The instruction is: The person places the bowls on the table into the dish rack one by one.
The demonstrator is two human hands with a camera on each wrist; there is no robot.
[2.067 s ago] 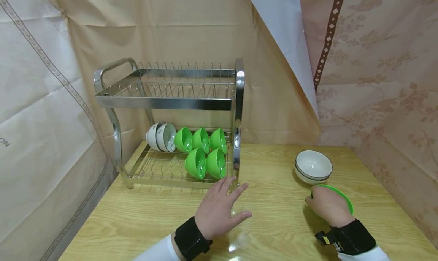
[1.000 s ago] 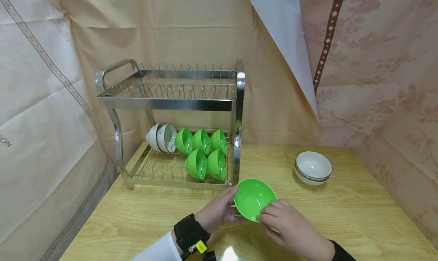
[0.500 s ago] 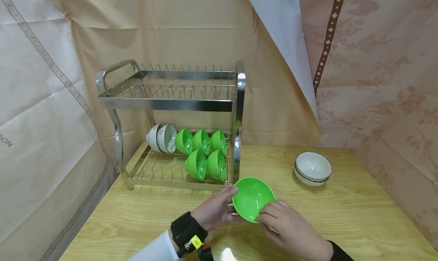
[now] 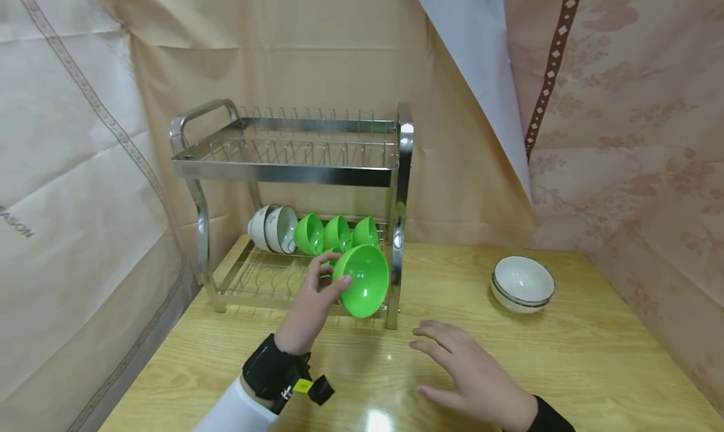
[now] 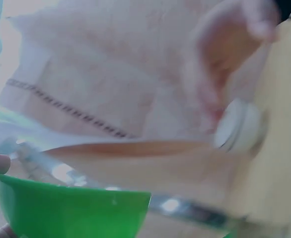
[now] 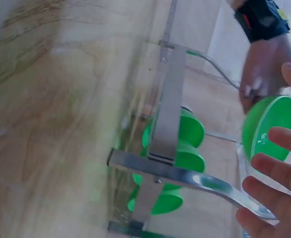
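Note:
My left hand [image 4: 310,300] grips a green bowl [image 4: 364,282] by its left side, thumb at the rim and fingers behind. The bowl is tilted, its opening facing right and toward me, in front of the dish rack's [image 4: 283,174] lower tier. It hides most of the front green bowls there. In the left wrist view the held bowl [image 5: 71,206] fills the bottom, with a fingertip at its rim. My right hand [image 4: 472,372] is above the table to the right, fingers spread, holding nothing. In the right wrist view its fingers [image 6: 279,171] extend apart from the bowl.
On the lower tier's back row stand two white bowls [image 4: 281,229] and three green bowls [image 4: 309,234], on their sides. Stacked white bowls [image 4: 523,284] sit at the right of the wooden table [image 4: 452,281]. The rack's metal upright [image 4: 400,231] rises beside the held bowl.
The right hand took the green bowl from beside the white stack and brought it to the left hand. Now the right hand has let go, and the left carries the bowl up to the rack.

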